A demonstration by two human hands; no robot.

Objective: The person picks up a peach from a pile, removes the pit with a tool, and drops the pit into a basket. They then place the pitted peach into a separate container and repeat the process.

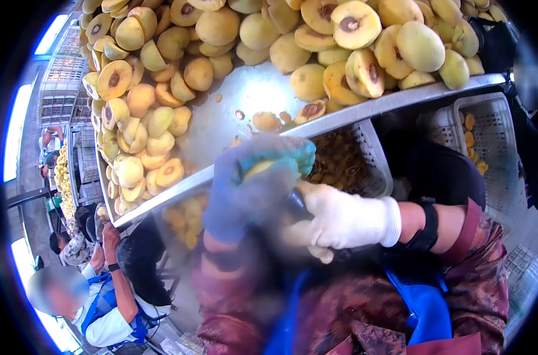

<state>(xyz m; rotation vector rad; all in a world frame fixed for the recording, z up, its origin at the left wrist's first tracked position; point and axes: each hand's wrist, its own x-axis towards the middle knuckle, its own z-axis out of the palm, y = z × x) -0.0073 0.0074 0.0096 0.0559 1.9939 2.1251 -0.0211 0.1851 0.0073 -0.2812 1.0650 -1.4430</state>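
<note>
My left hand [254,183], in a blue glove, is closed around a yellow peach [263,168] just below the metal table's front edge. My right hand [334,219], in a white glove, sits right beside it and grips a dark tool [294,204] whose end is at the peach. The tool's tip is hidden between the hands. Both hands are blurred.
The steel table [221,118] carries heaps of halved peaches [340,35], some showing pit hollows. White baskets [369,160] with fruit pieces stand under its edge, another basket [488,130] to the right. A seated person [112,296] works at lower left; others stand by racks [58,148] farther off.
</note>
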